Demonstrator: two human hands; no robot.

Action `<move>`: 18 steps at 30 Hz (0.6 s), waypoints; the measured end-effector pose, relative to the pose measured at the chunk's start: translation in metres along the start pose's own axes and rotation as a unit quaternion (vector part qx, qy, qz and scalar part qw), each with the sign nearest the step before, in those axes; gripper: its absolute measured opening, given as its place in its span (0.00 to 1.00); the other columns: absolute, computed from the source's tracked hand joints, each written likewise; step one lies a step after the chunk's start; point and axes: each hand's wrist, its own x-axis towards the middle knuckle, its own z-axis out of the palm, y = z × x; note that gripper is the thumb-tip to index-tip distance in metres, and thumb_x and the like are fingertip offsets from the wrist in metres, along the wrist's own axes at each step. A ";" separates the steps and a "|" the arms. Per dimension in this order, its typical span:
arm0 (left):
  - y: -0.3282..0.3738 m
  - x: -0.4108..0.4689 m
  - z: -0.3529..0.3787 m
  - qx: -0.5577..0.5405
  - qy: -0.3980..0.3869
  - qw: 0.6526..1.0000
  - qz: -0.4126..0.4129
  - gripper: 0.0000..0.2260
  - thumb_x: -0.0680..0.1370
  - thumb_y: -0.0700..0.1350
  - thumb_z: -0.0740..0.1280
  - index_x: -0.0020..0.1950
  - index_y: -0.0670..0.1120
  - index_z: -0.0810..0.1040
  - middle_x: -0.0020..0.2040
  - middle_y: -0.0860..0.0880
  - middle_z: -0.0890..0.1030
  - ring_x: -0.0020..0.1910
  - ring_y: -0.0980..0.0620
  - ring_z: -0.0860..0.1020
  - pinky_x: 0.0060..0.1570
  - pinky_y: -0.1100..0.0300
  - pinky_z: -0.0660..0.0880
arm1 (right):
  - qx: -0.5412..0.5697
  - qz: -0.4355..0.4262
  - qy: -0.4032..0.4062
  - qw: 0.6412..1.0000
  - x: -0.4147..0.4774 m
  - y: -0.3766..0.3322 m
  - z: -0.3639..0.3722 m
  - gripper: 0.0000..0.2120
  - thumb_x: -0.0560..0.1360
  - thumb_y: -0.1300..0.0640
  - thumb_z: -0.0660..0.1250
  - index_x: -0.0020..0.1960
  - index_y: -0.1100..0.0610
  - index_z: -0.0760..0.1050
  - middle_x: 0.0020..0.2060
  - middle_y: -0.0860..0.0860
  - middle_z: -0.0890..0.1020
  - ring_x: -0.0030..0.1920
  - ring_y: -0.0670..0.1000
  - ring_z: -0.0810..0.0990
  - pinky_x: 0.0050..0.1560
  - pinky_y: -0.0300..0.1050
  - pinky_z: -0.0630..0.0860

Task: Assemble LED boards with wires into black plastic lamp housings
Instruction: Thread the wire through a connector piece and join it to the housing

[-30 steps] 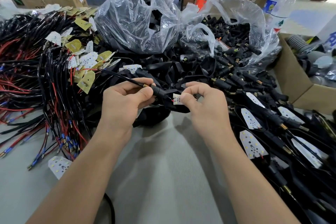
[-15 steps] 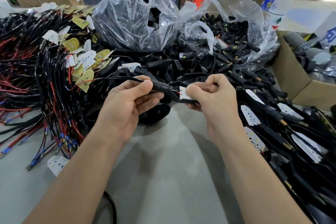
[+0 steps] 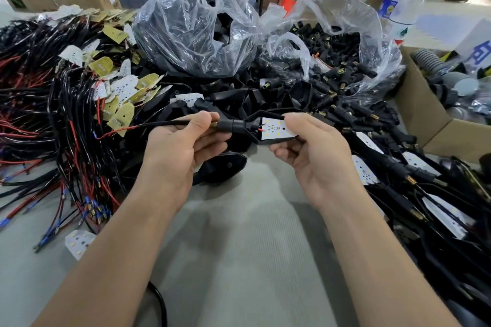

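Left hand (image 3: 183,146): thumb and fingers curled, pinching the black cable (image 3: 164,123) right where it enters the narrow stem of the black lamp housing (image 3: 251,138). A brass bit shows at the fingertips.

Right hand (image 3: 316,156): thumb on top, fingers curled beneath, gripping the wide end of the same housing. I have it held above the grey bench (image 3: 239,233), between both hands, open side up.

White LED board (image 3: 276,129) lies inside the housing, LEDs facing up, red lead at its stem end.

Behind the hands: loose heap of empty black housings (image 3: 252,93). Further back, two clear plastic bags, the left bag (image 3: 196,29) holding housings, the right bag (image 3: 332,42) holding small black stems.

Left: tangle of red and black wires (image 3: 53,114) with boards attached.

Right: wired assemblies (image 3: 398,175) piled beside a cardboard box (image 3: 430,125).
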 end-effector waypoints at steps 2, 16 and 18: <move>-0.002 0.000 0.000 0.009 0.010 1.000 0.007 0.07 0.82 0.40 0.67 0.47 0.42 0.84 0.44 0.42 0.87 0.41 0.48 0.87 0.38 0.62 0.82 | -0.019 -0.011 0.007 1.000 -0.001 0.002 0.000 0.12 0.76 0.68 0.70 0.37 0.57 0.85 0.36 0.58 0.84 0.31 0.53 0.81 0.31 0.39 0.77; -0.010 -0.005 0.008 0.049 0.021 0.997 0.054 0.10 0.79 0.38 0.71 0.40 0.48 0.88 0.43 0.43 0.88 0.41 0.49 0.87 0.39 0.63 0.81 | -0.371 -0.184 0.106 0.904 -0.006 0.010 0.003 0.08 0.70 0.50 0.75 0.48 0.44 0.85 0.40 0.38 0.85 0.41 0.40 0.83 0.48 0.36 0.77; -0.008 -0.005 0.008 0.030 0.019 0.999 0.041 0.12 0.79 0.39 0.71 0.39 0.50 0.88 0.42 0.45 0.88 0.39 0.51 0.86 0.38 0.63 0.81 | -0.417 -0.201 0.057 0.885 -0.013 0.004 0.008 0.18 0.65 0.44 0.77 0.55 0.41 0.84 0.43 0.35 0.84 0.44 0.37 0.81 0.48 0.28 0.72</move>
